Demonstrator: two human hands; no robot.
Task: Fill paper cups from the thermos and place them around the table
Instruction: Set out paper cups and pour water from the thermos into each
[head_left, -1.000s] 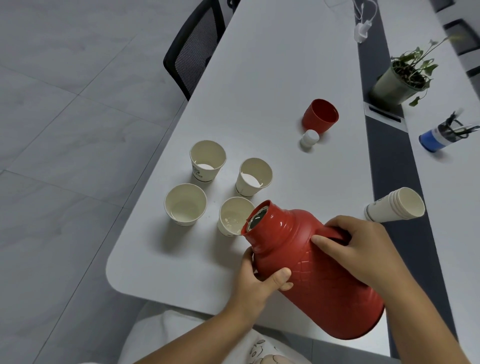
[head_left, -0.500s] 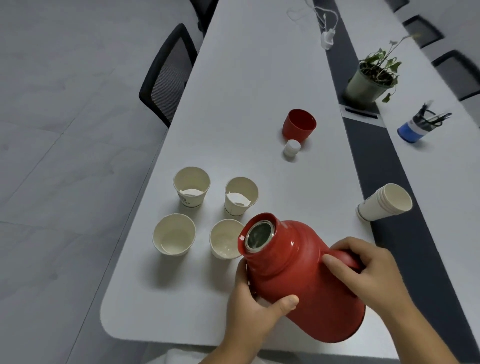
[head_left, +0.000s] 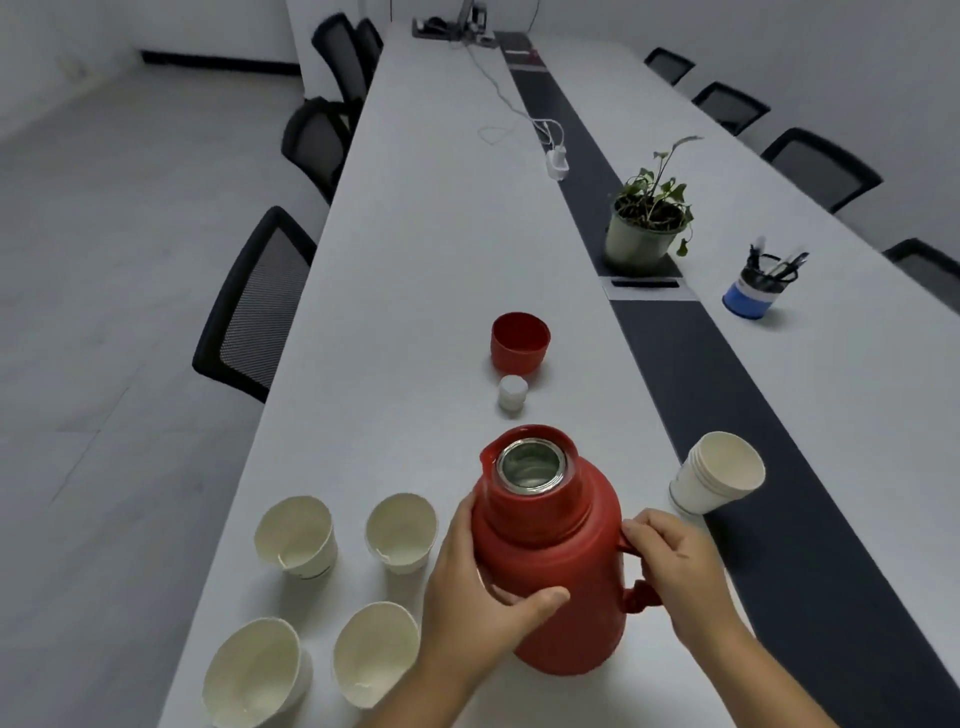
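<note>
Upright now, red thermos standing on the tabletop, left hand wrapping its body, right hand gripping its handle, four paper cups sitting just left.

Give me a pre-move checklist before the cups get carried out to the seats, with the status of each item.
1. Thermos upright on the table: ok.
2. Both hands free: not ok. Left hand grips the thermos body, right hand holds its handle.
3. Four paper cups upright in a two-by-two group left of the thermos: ok.
4. Water in every cup: cannot tell; the levels are hard to read.
5. Thermos closed: not ok. Its mouth is open, and the red cap and white stopper sit on the table beyond it.
6. Spare cup stack out of the way: ok; it lies on its side to the right.
</note>
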